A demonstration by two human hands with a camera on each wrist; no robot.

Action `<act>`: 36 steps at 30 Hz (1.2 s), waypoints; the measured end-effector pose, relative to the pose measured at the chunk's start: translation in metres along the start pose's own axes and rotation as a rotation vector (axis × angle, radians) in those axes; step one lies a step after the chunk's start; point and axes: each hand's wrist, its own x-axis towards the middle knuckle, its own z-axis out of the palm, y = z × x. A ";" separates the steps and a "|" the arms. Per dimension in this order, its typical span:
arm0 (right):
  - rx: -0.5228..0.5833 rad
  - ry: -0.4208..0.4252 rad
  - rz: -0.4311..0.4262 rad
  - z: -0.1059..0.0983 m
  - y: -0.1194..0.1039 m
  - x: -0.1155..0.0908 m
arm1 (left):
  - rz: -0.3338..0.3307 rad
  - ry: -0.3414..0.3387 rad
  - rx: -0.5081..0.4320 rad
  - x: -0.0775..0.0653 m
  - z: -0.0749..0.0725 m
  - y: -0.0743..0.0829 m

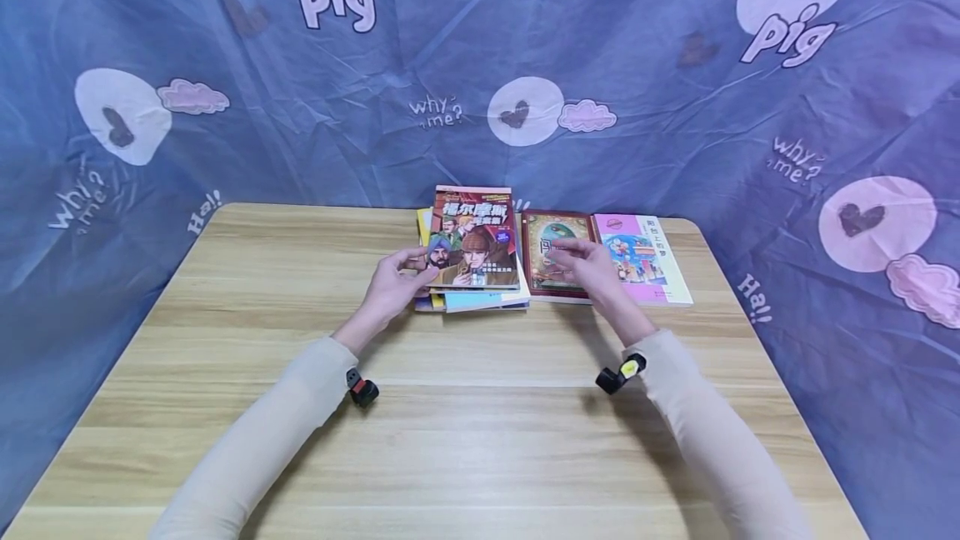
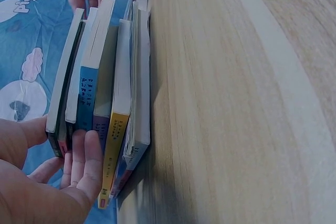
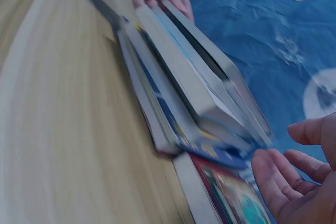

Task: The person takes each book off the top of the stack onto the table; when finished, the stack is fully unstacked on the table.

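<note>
A stack of several books (image 1: 474,252) stands at the table's far edge, topped by a red-brown comic-style book (image 1: 465,219). My left hand (image 1: 393,283) holds the stack's upper books at the left side, its thumb by the top cover and its fingers against the spines, including a blue spine (image 2: 86,95). Below them shows a yellow spine (image 2: 114,150). My right hand (image 1: 588,267), fingers apart and holding nothing, hovers over a dark red book with an ornate cover (image 1: 551,277). In the right wrist view, its fingertips (image 3: 265,163) stand close to the stack's near end.
A pink-and-white book (image 1: 663,265) lies right of the dark red one. The wooden table (image 1: 480,432) extends toward me. Behind the books hangs a blue printed cloth (image 1: 420,157). Each wrist wears a small black camera (image 1: 363,390).
</note>
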 end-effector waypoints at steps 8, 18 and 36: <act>-0.043 -0.049 -0.038 0.043 -0.006 0.010 | 0.004 0.012 -0.014 0.002 -0.002 -0.001; -0.143 0.025 0.036 0.062 -0.009 0.023 | 0.005 0.011 -0.015 0.001 -0.001 -0.001; -0.055 -0.085 0.150 0.042 -0.010 0.032 | -0.042 0.001 0.017 0.009 0.000 -0.005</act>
